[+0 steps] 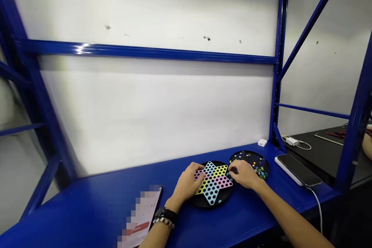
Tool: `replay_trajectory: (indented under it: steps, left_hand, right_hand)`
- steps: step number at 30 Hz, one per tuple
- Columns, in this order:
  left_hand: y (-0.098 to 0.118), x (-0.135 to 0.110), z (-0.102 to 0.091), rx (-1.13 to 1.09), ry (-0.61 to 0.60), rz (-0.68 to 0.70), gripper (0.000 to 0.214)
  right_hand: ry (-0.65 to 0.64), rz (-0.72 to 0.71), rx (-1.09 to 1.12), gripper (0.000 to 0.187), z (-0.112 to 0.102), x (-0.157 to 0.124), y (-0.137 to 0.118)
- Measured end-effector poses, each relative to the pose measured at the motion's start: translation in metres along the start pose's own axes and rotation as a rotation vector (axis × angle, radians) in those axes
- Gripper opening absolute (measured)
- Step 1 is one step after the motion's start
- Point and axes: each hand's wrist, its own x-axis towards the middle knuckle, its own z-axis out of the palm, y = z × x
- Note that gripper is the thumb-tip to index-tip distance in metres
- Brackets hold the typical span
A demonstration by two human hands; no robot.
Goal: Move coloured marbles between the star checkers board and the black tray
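A round black board with a star of pink, yellow and light-blue perforated points [213, 183] lies on the blue shelf [95, 197]. My left hand [187, 182] rests on the board's left edge, fingers curled over the pink point. My right hand [244, 174] sits between the board and a round black tray of small coloured pieces [252, 161], fingers bent and pinched together at the board's right edge. What they hold, if anything, is too small to make out. A dark watch and a bead bracelet are on my left wrist.
A phone on a white power bank [298, 169] with a cable lies at the right. A small white case [262, 142] stands by the wall. A paper sheet [142, 217] lies front left. Blue rack posts [277, 69] frame the shelf; a black table [319, 151] stands beyond.
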Motion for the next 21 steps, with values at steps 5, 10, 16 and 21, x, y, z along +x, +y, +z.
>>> replay_trajectory:
  steps: [5, 10, 16, 21]
  left_hand:
    - [0.0, 0.0, 0.0, -0.026, -0.009, 0.001, 0.023]
    - [0.001, -0.001, -0.001, -0.027, -0.013, -0.004, 0.023]
    - [0.003, 0.0, -0.002, -0.015, -0.012, -0.006, 0.023]
    - [0.004, -0.002, -0.001, -0.012, -0.03, -0.004, 0.022]
  right_hand:
    - [0.021, 0.039, 0.116, 0.02, -0.012, 0.003, 0.002]
    - [0.187, 0.216, 0.043, 0.028, -0.069, -0.023, 0.054]
    - [0.011, 0.308, -0.067, 0.025, -0.083, -0.059, 0.101]
    - [-0.074, 0.306, -0.069, 0.024, -0.063, -0.052, 0.098]
